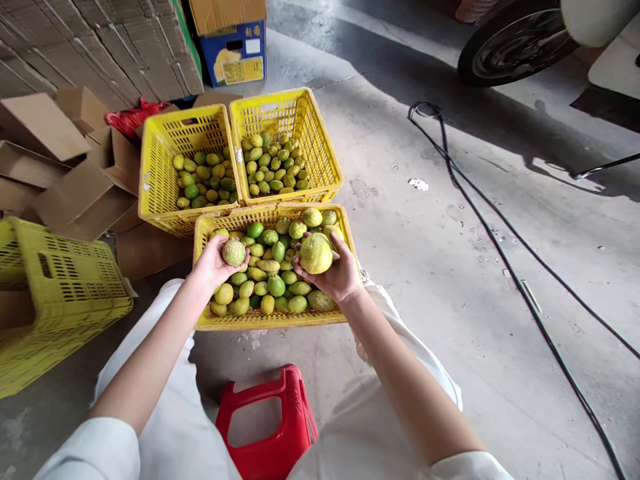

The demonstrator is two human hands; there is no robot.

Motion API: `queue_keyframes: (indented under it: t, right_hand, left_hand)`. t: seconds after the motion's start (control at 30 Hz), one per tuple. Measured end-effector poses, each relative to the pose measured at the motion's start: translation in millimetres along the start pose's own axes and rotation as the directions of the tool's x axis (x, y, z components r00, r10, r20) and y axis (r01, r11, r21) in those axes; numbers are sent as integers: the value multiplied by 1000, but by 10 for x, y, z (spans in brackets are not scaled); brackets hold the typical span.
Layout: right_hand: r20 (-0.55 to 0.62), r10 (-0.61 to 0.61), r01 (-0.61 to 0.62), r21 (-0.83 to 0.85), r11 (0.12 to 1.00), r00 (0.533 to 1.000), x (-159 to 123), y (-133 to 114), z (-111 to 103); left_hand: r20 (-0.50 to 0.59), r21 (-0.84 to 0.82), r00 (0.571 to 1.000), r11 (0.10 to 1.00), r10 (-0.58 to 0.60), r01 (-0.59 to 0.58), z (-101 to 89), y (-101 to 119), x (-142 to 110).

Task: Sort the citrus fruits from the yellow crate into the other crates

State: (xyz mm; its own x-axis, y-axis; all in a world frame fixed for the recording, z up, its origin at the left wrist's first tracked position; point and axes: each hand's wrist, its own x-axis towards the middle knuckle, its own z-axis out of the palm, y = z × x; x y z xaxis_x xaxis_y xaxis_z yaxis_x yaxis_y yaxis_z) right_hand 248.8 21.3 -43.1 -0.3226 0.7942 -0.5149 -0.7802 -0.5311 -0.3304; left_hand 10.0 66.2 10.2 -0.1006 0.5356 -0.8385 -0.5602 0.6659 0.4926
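1. Nearest the camera: the person's white cloth sleeves (100,450) at the lower corners, with white cloth trousers (170,407) between and beyond them. A red plastic stool (267,427) with an opening in its top stands on the floor between the legs.
2. Left hand (213,263): palm turned up, fingers part-curled around a small, round, green-yellow, rough-skinned fruit (234,253). The fruit is held above the left part of the front crate.
3. Right hand (345,275): fingers spread wide and curved about a large, round, pale yellow-green fruit (316,253), the bigger of the two. It is held above the right part of the same crate.
4. Front crate: a yellow slotted plastic crate (270,323), set on the grey concrete floor (430,287), containing many loose green and yellow fruits (276,286) of mixed sizes.
5. Beyond it, side by side: a left rear yellow plastic crate (165,157) and a right rear yellow plastic crate (323,150), each partly filled with smaller green-yellow fruits.
6. Left side: a yellow-green slotted plastic crate (75,273), near brown cardboard boxes (83,200).
7. Right side: a black cable (500,247) runs along the floor; a black-tyred wheel (517,43) stands beyond.
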Motion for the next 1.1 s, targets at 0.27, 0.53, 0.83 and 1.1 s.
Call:
queue_keyframes:
  t: [0.27,0.53,0.83,1.1]
  right_hand:
    - [-15,-99,100,145,984,995,-13,-73,76]
    - [-203,-106,132,118,984,973,22,21,117]
    - [-250,-66,92,94,991,966,-9,-14,164]
    - [-202,-183,189,12,982,962,28,-39,108]
  left_hand:
    - [103,175,984,971,146,-163,-62,78,-5]
    - [203,509,918,764,341,-396,-63,-117,32]
    - [105,370,929,853,354,-367,-33,-80,80]
    - [129,274,916,874,379,-401,-91,22,118]
